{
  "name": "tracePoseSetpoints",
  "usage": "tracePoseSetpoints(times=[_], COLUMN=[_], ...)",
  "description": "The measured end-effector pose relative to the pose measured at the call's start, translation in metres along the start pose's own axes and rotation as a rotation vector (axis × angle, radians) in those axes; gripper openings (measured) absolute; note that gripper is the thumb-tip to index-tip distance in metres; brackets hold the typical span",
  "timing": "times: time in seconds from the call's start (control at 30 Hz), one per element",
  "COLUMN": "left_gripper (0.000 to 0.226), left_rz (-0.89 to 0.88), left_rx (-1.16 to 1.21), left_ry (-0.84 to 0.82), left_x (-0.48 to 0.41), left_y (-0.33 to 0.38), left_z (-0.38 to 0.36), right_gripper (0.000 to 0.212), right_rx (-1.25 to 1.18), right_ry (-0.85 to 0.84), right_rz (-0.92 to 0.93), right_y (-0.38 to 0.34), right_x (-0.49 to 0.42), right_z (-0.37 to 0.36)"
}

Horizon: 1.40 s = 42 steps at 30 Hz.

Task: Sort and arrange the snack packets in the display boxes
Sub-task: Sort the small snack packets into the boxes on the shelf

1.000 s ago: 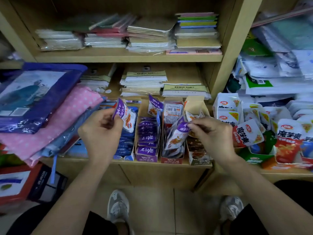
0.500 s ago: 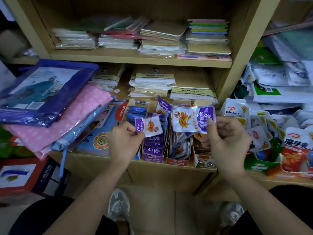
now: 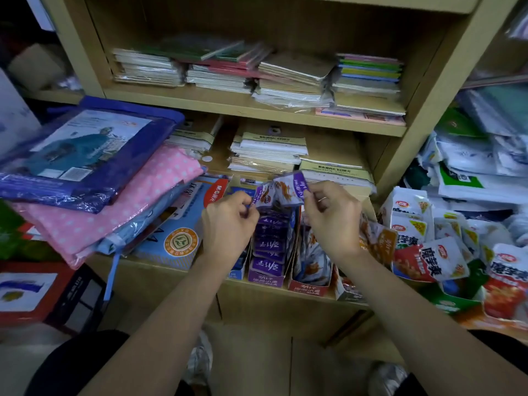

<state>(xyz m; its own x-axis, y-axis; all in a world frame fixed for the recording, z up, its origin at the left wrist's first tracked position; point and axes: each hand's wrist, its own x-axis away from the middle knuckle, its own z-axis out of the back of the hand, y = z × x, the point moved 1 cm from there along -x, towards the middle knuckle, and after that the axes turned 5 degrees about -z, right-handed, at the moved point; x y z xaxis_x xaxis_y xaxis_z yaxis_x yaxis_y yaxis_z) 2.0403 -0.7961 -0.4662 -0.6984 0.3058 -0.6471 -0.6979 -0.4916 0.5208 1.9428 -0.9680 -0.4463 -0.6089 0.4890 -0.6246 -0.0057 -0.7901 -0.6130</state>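
The left hand (image 3: 228, 224) and right hand (image 3: 333, 217), apart a moment ago, now pinch their two snack packets (image 3: 290, 190) edge to edge just above the purple display box (image 3: 267, 267) on the shelf (image 3: 148, 278), apparently pairing them for filing.

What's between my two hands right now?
In the head view, two purple-and-white snack packets: the left packet pinched by the left hand, the right packet by the right hand, over the purple display box.

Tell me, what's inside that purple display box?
Purple snack packets stand in a row inside the purple display box. Its back end is hidden behind the held packets.
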Motion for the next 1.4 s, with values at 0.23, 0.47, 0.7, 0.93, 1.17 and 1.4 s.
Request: tracePoseSetpoints(times=[0.23, 0.47, 0.7, 0.93, 1.17, 1.4], left_gripper=[0.009, 0.017, 0.061, 0.008, 0.012, 0.014], left_rz=[0.194, -0.021, -0.076, 0.062, 0.119, 0.184], left_rx=[0.034, 0.060, 0.018, 0.080, 0.213, 0.284], left_ry=[-0.330, -0.095, -0.427, -0.424, -0.300, -0.182], left_x=[-0.015, -0.009, 0.018, 0.025, 0.035, 0.025], left_y=[-0.007, -0.005, 0.031, 0.022, 0.015, 0.000], left_z=[-0.011, -0.005, -0.030, -0.044, -0.034, -0.003], right_gripper=[0.013, 0.014, 0.042, 0.060, 0.081, 0.070], right_rx=[0.205, 0.093, 0.395, 0.448, 0.524, 0.559], right_ry=[-0.558, -0.415, -0.613, -0.643, -0.656, -0.663], right_rz=[-0.122, -0.116, 0.084, 0.046, 0.031, 0.007], right_y=[-0.006, 0.006, 0.043, 0.054, 0.049, 0.042], right_x=[-0.046, -0.028, 0.028, 0.051, 0.054, 0.050], right_z=[-0.023, 0.015, 0.018, 0.018, 0.012, 0.013])
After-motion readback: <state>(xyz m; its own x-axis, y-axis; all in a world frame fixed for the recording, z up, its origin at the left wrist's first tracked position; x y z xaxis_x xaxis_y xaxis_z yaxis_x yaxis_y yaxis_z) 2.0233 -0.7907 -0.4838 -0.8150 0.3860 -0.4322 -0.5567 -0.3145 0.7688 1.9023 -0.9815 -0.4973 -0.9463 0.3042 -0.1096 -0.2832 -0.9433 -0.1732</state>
